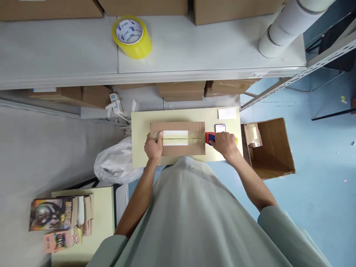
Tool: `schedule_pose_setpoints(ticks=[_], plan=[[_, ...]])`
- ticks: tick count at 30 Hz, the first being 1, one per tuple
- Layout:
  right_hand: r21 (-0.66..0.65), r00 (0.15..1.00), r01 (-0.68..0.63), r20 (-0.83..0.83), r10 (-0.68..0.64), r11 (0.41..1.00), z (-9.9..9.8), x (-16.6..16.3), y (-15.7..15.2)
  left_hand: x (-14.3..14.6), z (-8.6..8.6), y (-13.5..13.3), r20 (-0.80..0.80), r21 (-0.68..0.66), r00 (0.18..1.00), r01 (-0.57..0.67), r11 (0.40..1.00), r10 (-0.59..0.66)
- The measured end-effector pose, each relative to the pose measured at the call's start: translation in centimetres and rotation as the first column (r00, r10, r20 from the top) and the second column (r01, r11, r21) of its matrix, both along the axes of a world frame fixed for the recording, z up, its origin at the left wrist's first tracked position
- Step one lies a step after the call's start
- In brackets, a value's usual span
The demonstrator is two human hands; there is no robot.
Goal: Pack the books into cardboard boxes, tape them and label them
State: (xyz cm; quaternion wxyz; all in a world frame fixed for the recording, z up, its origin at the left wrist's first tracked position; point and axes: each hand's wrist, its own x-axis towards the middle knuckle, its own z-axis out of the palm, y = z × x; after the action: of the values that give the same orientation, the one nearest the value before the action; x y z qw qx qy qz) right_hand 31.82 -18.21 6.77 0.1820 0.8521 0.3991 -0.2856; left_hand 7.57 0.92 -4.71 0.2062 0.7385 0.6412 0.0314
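Observation:
A closed brown cardboard box (178,146) with a white label lies on a small cream table (139,155) below me. Clear tape runs along its top seam. My left hand (154,147) grips the box's left end, thumb on top. My right hand (226,144) is closed round a red and blue tape dispenser (210,138), which sits at the box's right end.
A phone (220,128) and a white card (227,113) lie on the table's far right. An open cardboard box (271,148) stands on the blue floor to the right. A yellow tape roll (132,37) rests on the grey shelf. A white plastic bag (115,163) lies left; printed cartons (59,218) sit lower left.

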Motion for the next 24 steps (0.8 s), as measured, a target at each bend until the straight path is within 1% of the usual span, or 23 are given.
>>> schedule_pose_setpoints(ticks=[2,5,7,8,9,10,12,13,15,16,18,21,22,24], plan=[[0.035,0.998,0.042,0.046,-0.044,0.998,-1.0,-1.1,0.0,-0.3,-0.1,0.2,0.024,-0.009,0.999,0.025,1.0,-0.025],[0.074,0.983,0.151,0.092,-0.158,0.986,-3.4,-2.5,0.1,-0.8,-0.3,0.5,0.06,-0.031,0.997,0.056,0.998,-0.054],[0.1,0.961,0.257,0.08,-0.265,0.961,-5.1,-2.9,-0.2,-1.3,-0.6,0.6,0.09,-0.044,0.993,0.081,0.996,-0.077],[0.122,0.941,0.321,0.069,-0.33,0.939,-5.7,-2.9,-0.6,-1.7,-0.7,0.7,0.112,-0.05,0.99,0.097,0.994,-0.091],[0.157,0.912,0.393,0.061,-0.406,0.906,-6.2,-2.8,-1.1,-2.0,-0.9,0.7,0.138,-0.055,0.985,0.114,0.992,-0.106],[0.204,0.871,0.47,0.05,-0.489,0.859,-6.6,-2.6,-1.7,-2.4,-1.1,0.7,0.168,-0.057,0.978,0.131,0.99,-0.12],[0.325,0.771,0.602,0.001,-0.637,0.73,-7.0,-2.1,-2.8,-3.2,-1.4,0.8,0.236,-0.058,0.961,0.165,0.985,-0.147],[0.39,0.735,0.636,-0.046,-0.676,0.665,-7.2,-2.0,-3.2,-3.5,-1.5,0.9,0.266,-0.061,0.951,0.182,0.981,-0.159],[0.489,0.701,0.671,-0.172,-0.692,0.558,-7.4,-1.9,-3.4,-4.0,-1.7,1.2,0.313,-0.082,0.933,0.213,0.973,-0.178],[0.518,0.7,0.677,-0.234,-0.675,0.522,-7.5,-2.0,-3.2,-4.3,-1.7,1.4,0.33,-0.101,0.926,0.226,0.969,-0.182],[0.552,0.704,0.681,-0.311,-0.639,0.482,-7.7,-2.6,-2.5,-4.8,-1.7,1.9,0.365,-0.135,0.913,0.245,0.96,-0.182],[0.607,0.707,0.664,-0.318,-0.632,0.437,-7.9,-4.0,-1.0,-6.1,-1.2,2.5,0.446,-0.139,0.874,0.281,0.95,-0.193],[0.635,0.705,0.655,-0.316,-0.635,0.41,-7.9,-4.6,-0.6,-6.7,-1.1,2.7,0.483,-0.128,0.852,0.297,0.946,-0.202],[0.694,0.696,0.638,-0.335,-0.635,0.334,-8.2,-5.8,0.0,-8.1,-0.9,3.1,0.573,-0.082,0.789,0.325,0.942,-0.222]])
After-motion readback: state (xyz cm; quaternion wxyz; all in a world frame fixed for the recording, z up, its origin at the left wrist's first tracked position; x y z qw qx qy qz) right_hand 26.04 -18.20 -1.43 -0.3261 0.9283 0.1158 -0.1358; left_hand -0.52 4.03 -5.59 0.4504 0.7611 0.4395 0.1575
